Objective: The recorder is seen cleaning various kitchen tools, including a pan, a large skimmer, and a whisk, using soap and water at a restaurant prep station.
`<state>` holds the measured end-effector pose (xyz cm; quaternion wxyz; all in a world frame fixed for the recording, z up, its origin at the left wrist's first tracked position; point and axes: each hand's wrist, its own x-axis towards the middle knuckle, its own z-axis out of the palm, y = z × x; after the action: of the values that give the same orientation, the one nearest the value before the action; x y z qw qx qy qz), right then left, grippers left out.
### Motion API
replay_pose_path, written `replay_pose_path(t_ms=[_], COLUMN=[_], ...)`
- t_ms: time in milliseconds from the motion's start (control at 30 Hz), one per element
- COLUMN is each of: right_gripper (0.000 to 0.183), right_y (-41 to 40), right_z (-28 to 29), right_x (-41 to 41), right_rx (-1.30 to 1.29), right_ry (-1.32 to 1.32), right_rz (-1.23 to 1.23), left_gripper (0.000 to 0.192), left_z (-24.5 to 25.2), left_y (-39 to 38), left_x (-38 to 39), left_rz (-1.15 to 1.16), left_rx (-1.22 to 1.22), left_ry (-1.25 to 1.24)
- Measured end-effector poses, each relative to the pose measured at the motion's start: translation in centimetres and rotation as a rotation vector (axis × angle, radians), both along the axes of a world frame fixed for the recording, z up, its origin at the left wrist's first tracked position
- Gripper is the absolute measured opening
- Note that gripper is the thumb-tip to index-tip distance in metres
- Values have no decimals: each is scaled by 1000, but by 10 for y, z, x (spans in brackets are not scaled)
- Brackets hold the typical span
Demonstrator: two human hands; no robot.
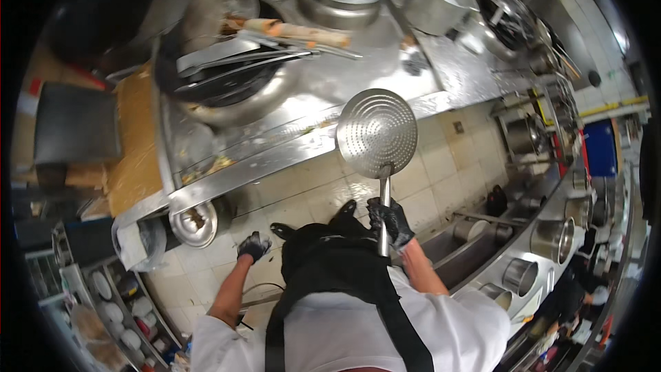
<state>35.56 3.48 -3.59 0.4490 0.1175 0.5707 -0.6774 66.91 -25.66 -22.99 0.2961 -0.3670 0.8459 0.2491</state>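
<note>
My right hand (395,223), in a black glove, grips the metal handle of a large round perforated skimmer (377,132). The skimmer's disc faces up, in front of the steel counter's (320,143) front edge and over part of it in view. Lower and to the left, above the floor, is my left hand (254,247), also gloved in black. Its fingers curl inward, and blur hides whether anything is in them. Left of it, a round metal lid or bowl (193,225) with brown residue sits below the counter edge.
Long metal utensils (242,59) lie across a wide wok (263,94) on the counter. Behind are an upturned pot (341,8) and a tall pot (439,8). Several steel pots (551,240) stand along the counter at right. A person (568,294) is at far right. Floor tiles (310,186) look wet.
</note>
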Motion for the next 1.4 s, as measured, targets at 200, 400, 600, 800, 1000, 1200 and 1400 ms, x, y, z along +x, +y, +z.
replay_pose_path(t_ms=[200,400,600,800,1000,1200,1400], right_gripper=[25,22,26,40,44,53,42], right_y=[90,152,171,169,153,158,175], right_z=[-29,-34,-64,-69,-63,-87,-151], right_x=[-90,-184,-262,-342,-430,-465,-563], right_rx=[-201,-261,-459,-751,-342,-553,-92], right_ry=[-99,-147,-217,-355,-242,-378,-151], right_rz=[-408,-462,-461,-491,-386,-414,-488], left_gripper=[51,39,41,37,35,36,38], left_z=[48,168,282,244,138,190,220], left_y=[78,167,161,95,69,66,123], left_x=[-292,-575,-820,-1044,-1140,-1126,-1125], left_rz=[-526,-519,-628,-703,-586,-532,-311], left_rx=[-21,272,-143,-279,-706,-413,-279], left_ry=[377,1150,1710,1475,1352,1147,990])
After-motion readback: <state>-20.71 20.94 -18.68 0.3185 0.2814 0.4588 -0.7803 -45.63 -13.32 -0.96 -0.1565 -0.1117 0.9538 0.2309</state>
